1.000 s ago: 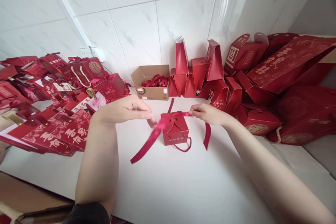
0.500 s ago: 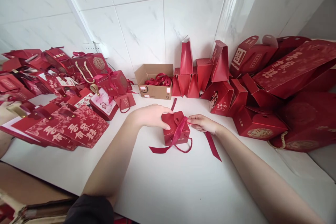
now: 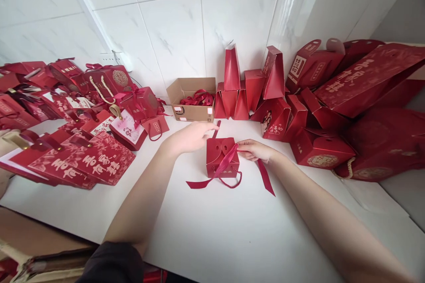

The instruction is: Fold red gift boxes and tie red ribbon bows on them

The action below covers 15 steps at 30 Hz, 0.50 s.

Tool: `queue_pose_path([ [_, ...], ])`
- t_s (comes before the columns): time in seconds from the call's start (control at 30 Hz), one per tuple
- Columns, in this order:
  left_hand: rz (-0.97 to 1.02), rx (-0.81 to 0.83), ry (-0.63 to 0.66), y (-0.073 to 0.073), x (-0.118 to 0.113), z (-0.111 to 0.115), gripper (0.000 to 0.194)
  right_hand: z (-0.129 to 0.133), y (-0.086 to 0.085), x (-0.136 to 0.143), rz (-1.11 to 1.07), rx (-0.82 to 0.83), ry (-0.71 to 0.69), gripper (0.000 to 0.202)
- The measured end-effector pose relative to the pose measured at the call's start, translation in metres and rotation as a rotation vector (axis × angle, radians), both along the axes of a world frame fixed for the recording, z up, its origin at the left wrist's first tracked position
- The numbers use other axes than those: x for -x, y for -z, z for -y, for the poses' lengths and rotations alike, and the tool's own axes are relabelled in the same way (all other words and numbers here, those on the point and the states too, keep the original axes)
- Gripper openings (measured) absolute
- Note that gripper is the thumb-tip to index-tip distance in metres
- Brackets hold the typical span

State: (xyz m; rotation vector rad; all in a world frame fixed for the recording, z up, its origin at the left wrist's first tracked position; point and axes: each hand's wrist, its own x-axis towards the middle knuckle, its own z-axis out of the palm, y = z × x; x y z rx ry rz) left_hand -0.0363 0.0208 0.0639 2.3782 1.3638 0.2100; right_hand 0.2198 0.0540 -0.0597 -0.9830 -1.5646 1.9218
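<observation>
White bench [image 3: 199,230] as base; red favour box [image 3: 214,159] upright at mid-bench, holed flaps folded over its top; left hand [image 3: 191,138] at the box's rear left corner, fingers slightly parted near a ribbon tail, contact cannot be told; right hand [image 3: 251,149] at the upper right edge, fingers pinched narrow on satin ribbon [image 3: 226,164], which slants down the front face, one end lying on the bench, another trailing at right; cord handle [image 3: 229,186] loops out in front, partly behind the ribbon; judged best practice: keep the pinch firm, lay the ribbon flat without twist, pull gently since so small a box may slide, keep the cord out of the strands; around: large red carton [image 3: 361,79] and stacked boxes at right, emblem box [image 3: 323,157] near the right forearm, limiting outward elbow swing; ribbon-filled cardboard box [image 3: 194,114] behind, near the left hand; gift bags [image 3: 111,159] at left, well apart.
</observation>
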Motion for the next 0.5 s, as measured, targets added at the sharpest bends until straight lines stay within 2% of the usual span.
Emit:
queue_pose_path([
  [0.1, 0.164, -0.096, -0.062, -0.012, -0.006, 0.009, 0.037, 0.008, -0.032, -0.006, -0.099, -0.035, 0.053, 0.033],
  [0.17, 0.379, -0.069, -0.07, -0.02, -0.016, 0.018, 0.037, 0.019, -0.06, -0.008, -0.18, -0.11, 0.016, 0.031],
  [0.23, 0.605, 0.065, -0.009, -0.025, -0.027, 0.028, 0.039, 0.035, -0.087, -0.009, -0.136, -0.194, -0.084, 0.031],
  [0.33, 0.757, 0.286, 0.085, -0.028, -0.042, 0.043, 0.036, 0.062, -0.117, -0.005, -0.119, -0.326, -0.094, 0.033],
  [0.4, 0.818, 0.375, 0.081, -0.029, -0.047, 0.05, 0.03, 0.076, -0.13, -0.002, -0.095, -0.468, -0.042, 0.037],
  [0.5, 0.971, 0.565, 0.045, -0.03, -0.05, 0.055, 0.028, 0.089, -0.139, 0.002, -0.053, -0.617, 0.004, 0.034],
])
